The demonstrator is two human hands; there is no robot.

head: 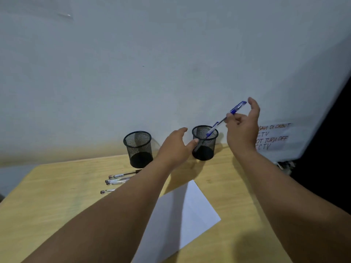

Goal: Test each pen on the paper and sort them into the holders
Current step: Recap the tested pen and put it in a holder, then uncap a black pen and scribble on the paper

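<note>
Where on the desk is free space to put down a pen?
Free: desk left of the paper, nearer than the loose pens; also right of the paper. Crowded: around both holders, where the hands are.

Two bare forearms, left hand [175,147] and right hand [242,128] ungloved, no sleeves

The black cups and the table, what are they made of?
The two black holders look like metal wire mesh with a matte black finish: you can see through the tiny holes. The table looks like pale wood or a wood-look laminate, smooth, with faint grain lines.
</note>
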